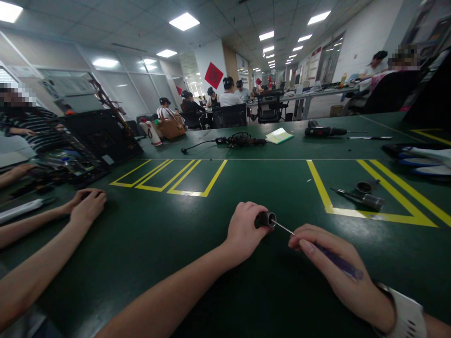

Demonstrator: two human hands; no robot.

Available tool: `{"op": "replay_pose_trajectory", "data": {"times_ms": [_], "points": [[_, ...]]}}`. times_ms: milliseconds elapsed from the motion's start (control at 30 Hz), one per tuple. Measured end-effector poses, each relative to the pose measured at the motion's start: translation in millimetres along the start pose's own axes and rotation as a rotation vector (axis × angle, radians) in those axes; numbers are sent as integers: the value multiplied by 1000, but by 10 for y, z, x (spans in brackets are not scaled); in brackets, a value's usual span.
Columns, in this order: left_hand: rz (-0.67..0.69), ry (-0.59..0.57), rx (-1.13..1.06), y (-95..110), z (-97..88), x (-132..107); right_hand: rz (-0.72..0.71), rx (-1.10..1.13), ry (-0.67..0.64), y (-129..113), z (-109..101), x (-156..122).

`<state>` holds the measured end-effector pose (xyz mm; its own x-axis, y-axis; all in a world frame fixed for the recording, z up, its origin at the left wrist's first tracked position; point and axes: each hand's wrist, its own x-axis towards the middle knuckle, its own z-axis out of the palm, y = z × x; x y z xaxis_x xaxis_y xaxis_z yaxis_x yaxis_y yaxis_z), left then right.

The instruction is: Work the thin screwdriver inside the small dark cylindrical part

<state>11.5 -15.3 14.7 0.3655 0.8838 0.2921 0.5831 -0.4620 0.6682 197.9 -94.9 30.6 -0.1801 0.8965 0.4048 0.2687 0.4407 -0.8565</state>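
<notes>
Left hand (246, 231): clenched around a small black cylinder (265, 219) in the lower centre of the frame. The cylinder's open end points right.
Right hand (333, 265): grasping a screwdriver (343, 267) by its purple handle, thumb laid on top. The thin metal shaft runs up and to the left, and its tip sits at the mouth of the black cylinder.
Wrist: I see a pale band (405, 317) on the right wrist, at the bottom right.
Tabletop (158, 234): dark green, marked with yellow tape lines (319, 185). Both hands rest low on it.
Nearby: loose metal tools (366, 198) lie inside the taped box at the right, well apart from both hands.
Co-worker: another person's hand (88, 204) lies flat on the tabletop at the left, well apart.
Risk: I judge the tip could skid off the mouth and jab the left fingers, because the shaft is thin and the black cylinder is braced only by the fist. A looser grip could let the cylinder roll away.
</notes>
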Motion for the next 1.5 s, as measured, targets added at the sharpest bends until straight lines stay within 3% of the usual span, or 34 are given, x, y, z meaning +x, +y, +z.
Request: {"op": "replay_pose_trajectory", "data": {"times_ms": [100, 267, 400, 533, 700, 1000, 1133, 1233, 1300, 1400, 1500], "points": [[22, 2, 51, 8, -11, 20, 37, 84, -18, 51, -14, -20], [-135, -110, -192, -70, 60, 49, 116, 283, -50, 139, -7, -5], [-46, -125, -182, -69, 61, 44, 179, 305, -7, 143, 22, 2], [48, -167, -58, -27, 42, 42, 226, 191, -24, 84, 27, -9], [122, -201, 66, -23, 64, 37, 118, -81, -91, 19, 41, -7], [275, -256, 237, -21, 82, 14, -153, -320, -167, -85, 72, 36], [356, -302, 229, 13, 58, 9, 15, -133, -103, -100, 23, 79], [339, -306, 175, 22, 44, 17, 221, 80, -48, -25, 0, 136], [295, -325, 115, 19, 38, 29, 284, 176, -15, 41, -2, 164], [229, -347, 63, 9, 39, 49, 282, 206, 3, 90, 4, 159], [220, -348, 84, -2, 52, 62, 146, 86, -34, 31, 12, 105]]}}
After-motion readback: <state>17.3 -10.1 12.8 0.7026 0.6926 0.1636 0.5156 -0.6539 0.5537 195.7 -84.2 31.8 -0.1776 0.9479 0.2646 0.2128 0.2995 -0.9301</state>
